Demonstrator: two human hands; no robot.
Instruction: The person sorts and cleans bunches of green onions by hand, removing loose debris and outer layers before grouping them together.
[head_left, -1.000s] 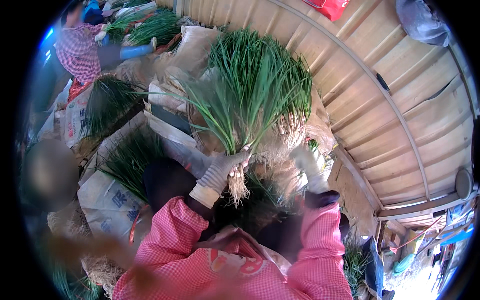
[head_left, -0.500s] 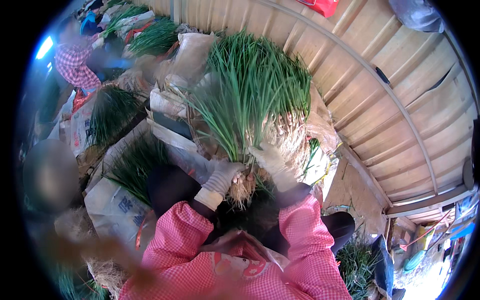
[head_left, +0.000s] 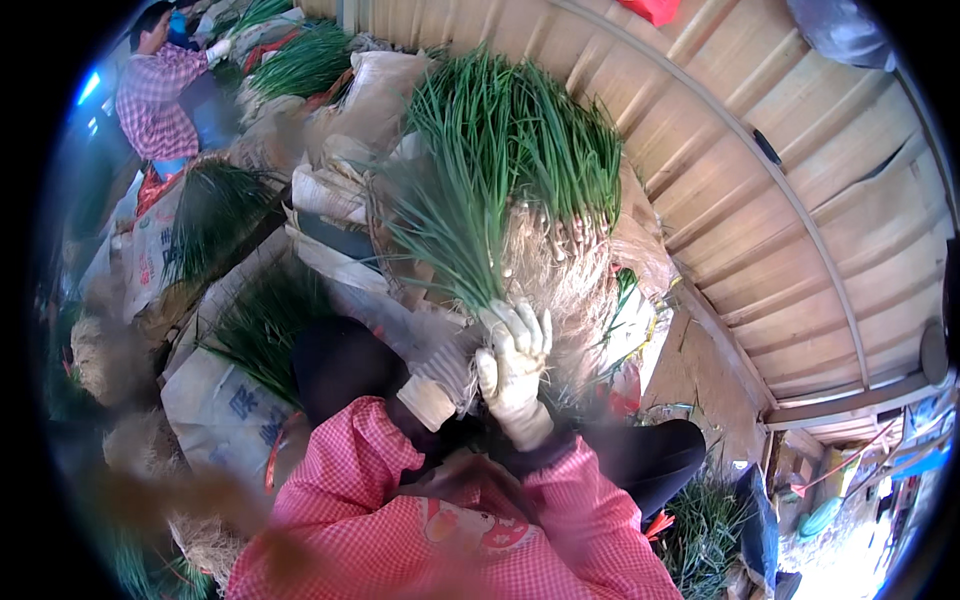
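My left hand [head_left: 445,362], in a striped knit glove with a pale cuff, is blurred and partly covered by my right hand. It grips the lower end of a bunch of scallions [head_left: 465,240], whose green leaves fan up and away. My right hand [head_left: 515,375], in a white glove, lies across the stem ends with its fingers stretched and slightly apart. My hands hide the roots of this bunch. Just beyond, a larger heap of scallions [head_left: 570,150] lies with leaves pointing away and pale roots [head_left: 565,265] toward me.
Dark green scallions [head_left: 265,325] lie on white sacks [head_left: 225,410] at my left. A corrugated wall [head_left: 760,230] curves along the right. At the far left a person in a checked shirt [head_left: 155,105] handles other scallions. Loose leaves [head_left: 705,530] are piled at lower right.
My right hand has moved left and nearer to me, its fingers now spread over the bunch's lower end. My left hand has shifted slightly nearer. The roots it held are now hidden.
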